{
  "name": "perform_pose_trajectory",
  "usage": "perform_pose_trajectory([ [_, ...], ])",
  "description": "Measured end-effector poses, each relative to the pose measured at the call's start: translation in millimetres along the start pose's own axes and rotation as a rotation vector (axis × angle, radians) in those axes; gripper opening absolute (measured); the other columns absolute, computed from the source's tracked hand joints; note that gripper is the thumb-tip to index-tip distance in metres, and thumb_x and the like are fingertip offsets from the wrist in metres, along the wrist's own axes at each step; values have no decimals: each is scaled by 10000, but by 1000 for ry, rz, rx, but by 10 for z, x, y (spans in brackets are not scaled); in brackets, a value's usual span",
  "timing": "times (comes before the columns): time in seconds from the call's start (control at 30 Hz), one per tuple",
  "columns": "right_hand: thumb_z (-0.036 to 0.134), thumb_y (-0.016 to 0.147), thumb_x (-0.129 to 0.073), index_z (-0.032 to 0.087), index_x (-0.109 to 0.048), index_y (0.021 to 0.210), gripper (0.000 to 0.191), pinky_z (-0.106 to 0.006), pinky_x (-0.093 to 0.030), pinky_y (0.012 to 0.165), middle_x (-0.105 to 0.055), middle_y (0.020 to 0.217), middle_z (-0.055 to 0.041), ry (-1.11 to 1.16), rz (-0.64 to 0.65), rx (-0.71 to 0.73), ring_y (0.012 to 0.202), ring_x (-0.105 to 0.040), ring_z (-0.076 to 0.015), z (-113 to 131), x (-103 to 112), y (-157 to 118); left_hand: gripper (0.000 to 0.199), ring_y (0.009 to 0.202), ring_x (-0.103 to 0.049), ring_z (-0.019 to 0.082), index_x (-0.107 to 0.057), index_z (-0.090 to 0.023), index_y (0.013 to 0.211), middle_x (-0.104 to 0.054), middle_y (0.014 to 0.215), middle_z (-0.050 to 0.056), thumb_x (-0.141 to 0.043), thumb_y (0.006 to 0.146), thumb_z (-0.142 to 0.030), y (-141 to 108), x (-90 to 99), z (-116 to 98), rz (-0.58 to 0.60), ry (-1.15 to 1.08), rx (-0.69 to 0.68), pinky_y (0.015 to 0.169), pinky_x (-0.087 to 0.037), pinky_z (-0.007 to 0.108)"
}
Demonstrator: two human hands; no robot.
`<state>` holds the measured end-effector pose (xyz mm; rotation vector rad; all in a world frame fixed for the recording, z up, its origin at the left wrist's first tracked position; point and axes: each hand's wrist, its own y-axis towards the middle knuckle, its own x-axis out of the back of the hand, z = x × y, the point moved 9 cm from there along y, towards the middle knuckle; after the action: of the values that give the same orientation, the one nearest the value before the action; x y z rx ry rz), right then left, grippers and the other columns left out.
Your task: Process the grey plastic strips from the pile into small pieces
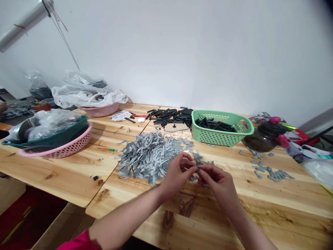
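My left hand [180, 172] and my right hand [215, 178] meet fingertip to fingertip above the wooden table [130, 208]. Both pinch something small and dark between them, too small to make out. Left of my hands lies a big heap of grey strips [145, 156]. Short grey pieces [199, 158] are scattered just behind my fingers. Farther back is a green basket [221, 137] holding black sticks [215, 125]. Beside it, a pile of similar black sticks [171, 114] lies on the table near the wall.
At the left stand a pink basket [70, 147] with a dark green tray and plastic bags, and another bag-covered pink basket [101, 110]. A dark glass pot [265, 137] stands at the right, near small grey pieces [275, 174]. A printed card [120, 116] lies at the back.
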<state>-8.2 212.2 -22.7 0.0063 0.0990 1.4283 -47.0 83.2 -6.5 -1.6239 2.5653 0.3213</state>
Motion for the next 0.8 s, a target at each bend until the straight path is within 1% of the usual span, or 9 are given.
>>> perform_pose_trajectory([
  [0.1,400,731,-786,168,-729,879,281,-218,-586,600,-694,697,-36,43,-33,-6,617,-660,-133,-15,17,-11,336,702,-611,114,-476,-185,962,-653,830,9,-736,750,-207,-1,-11,3,-10,19,14,596,-472,207],
  [0.2,400,739,-783,171,-729,879,274,-218,-595,603,-696,695,-35,65,-60,-4,620,-667,-135,-27,32,-24,344,743,-613,113,-490,-175,973,-648,826,11,-739,736,-168,9,1,-1,-34,16,9,621,-451,198],
  [0.27,395,746,-780,175,-727,883,265,-217,-600,615,-698,706,-33,75,-57,-9,631,-673,-134,-37,27,-29,332,752,-614,112,-489,-168,962,-647,807,12,-734,740,-158,14,2,8,-38,-20,14,656,-452,207],
  [0.4,370,716,-811,181,-722,898,277,-238,-612,683,-722,803,-42,129,-18,-54,705,-703,-153,-72,-13,-32,299,760,-611,115,-489,-161,944,-641,805,15,-719,753,-151,7,7,6,-42,-58,4,712,-463,235],
  [0.53,369,683,-833,168,-715,837,280,-215,-601,651,-712,767,-35,154,-41,-85,662,-690,-137,-75,-5,-37,272,782,-623,125,-515,-156,945,-647,826,26,-717,762,-151,-13,11,-23,-39,1,-29,732,-470,245],
  [0.63,373,685,-831,166,-712,818,274,-194,-589,652,-706,763,-30,133,-63,-59,658,-680,-121,-37,24,-43,259,789,-639,132,-530,-154,939,-656,827,31,-722,764,-161,-24,2,-27,-32,4,-39,738,-479,247],
  [0.8,381,724,-800,167,-704,836,260,-199,-574,638,-700,762,-34,58,-64,-1,662,-678,-132,2,65,-51,270,754,-641,134,-533,-154,925,-669,787,31,-741,754,-177,-42,-12,-48,-43,23,-40,720,-485,248],
])
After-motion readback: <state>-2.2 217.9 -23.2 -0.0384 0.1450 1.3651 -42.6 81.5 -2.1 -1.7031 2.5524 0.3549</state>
